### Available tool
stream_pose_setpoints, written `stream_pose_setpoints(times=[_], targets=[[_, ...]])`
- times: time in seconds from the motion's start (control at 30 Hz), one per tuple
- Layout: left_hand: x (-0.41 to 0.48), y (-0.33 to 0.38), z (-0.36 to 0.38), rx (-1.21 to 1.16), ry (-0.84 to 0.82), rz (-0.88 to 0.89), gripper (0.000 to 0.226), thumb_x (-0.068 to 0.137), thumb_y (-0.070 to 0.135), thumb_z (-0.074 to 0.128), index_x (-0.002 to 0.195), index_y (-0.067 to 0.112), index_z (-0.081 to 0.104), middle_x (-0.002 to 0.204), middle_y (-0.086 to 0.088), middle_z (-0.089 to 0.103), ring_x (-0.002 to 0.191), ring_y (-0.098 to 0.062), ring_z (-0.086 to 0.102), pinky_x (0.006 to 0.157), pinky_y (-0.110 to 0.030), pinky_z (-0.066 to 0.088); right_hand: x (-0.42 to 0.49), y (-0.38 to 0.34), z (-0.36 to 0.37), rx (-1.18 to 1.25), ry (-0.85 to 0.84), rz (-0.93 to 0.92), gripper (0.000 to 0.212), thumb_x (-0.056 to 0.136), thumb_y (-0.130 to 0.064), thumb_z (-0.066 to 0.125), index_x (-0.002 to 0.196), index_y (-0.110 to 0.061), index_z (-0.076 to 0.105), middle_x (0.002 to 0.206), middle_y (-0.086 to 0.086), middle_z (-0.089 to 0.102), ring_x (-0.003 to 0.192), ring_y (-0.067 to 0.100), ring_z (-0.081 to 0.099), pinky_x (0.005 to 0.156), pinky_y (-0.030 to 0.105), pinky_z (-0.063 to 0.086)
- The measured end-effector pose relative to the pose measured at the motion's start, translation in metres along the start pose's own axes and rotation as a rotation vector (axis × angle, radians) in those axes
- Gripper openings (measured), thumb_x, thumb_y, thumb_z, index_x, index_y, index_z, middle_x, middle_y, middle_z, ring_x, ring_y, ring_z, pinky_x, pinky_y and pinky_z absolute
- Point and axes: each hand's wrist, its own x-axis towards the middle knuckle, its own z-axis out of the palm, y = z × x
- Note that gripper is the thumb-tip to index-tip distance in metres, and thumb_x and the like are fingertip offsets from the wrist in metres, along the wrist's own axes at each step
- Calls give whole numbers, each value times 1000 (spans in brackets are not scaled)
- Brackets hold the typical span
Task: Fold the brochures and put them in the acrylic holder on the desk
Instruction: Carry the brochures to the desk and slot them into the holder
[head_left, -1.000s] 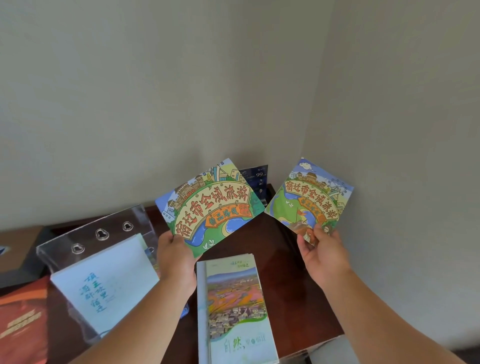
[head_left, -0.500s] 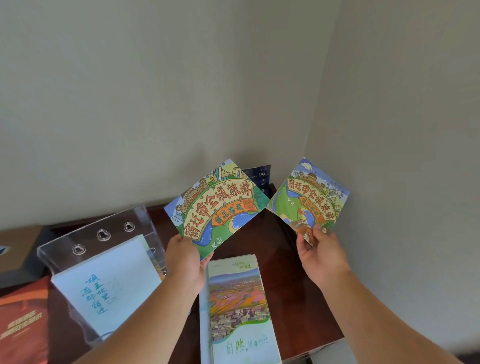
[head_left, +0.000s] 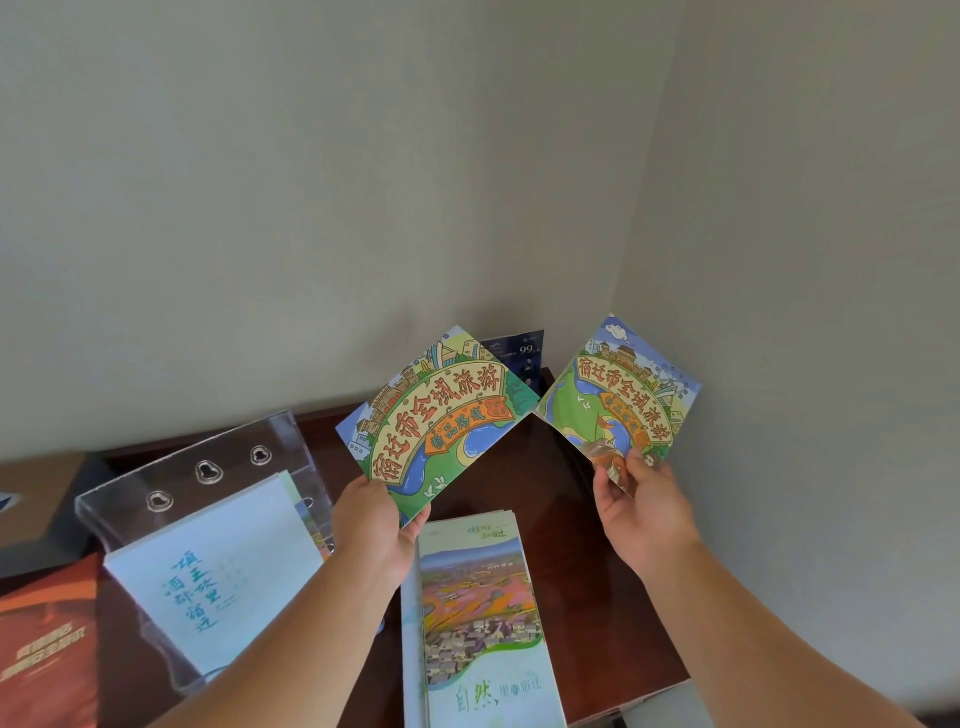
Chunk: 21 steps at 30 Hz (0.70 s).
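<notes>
Brochure (head_left: 436, 415) corner under left hand (head_left: 371, 525), second brochure (head_left: 618, 400) likewise, right hand (head_left: 644, 514)

Wooden desk (head_left: 587, 545) bears acrylic holder (head_left: 130, 499), scenic brochures (head_left: 478, 613), red booklet (head_left: 41, 649).

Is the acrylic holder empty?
No, a pale blue brochure with teal writing stands inside the acrylic holder.

Bare left hand (head_left: 371, 525), bare right hand (head_left: 641, 512); forearms (head_left: 270, 649) bare to frame edge
</notes>
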Motion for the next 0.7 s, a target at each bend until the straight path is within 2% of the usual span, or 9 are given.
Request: stream_pose_setpoints(times=[0.23,0.43,0.53,0.7], targets=[[6,-2,-3,-19,-32,-40,22,97,1,42,95,12,62,100,-14,65,89,-27,62,64,-39,52,0,0,1,-10,1,2,24,99,-15,54,122,-19,58,113,7,65,92,19,66,53,24,56],[8,-1,-1,-57,-30,-66,28,98,2,42,117,7,62,109,-15,67,89,-28,64,60,-37,51,1,-2,1,-8,-6,1,24,100,-15,54,123,-19,58,114,6,66,90,17,66,53,23,56],[6,-1,1,-51,-24,-72,29,97,2,41,115,8,63,106,-15,67,87,-27,65,60,-37,52,1,-2,0,-17,-6,-2,21,100,-15,54,120,-20,59,111,5,66,89,16,67,53,23,56],[-2,-4,7,-21,-35,-64,27,98,5,40,101,12,65,99,-11,68,83,-25,65,62,-38,52,0,-1,1,-66,4,-12,16,100,-15,54,113,-21,59,104,4,69,80,15,70,52,24,56]])
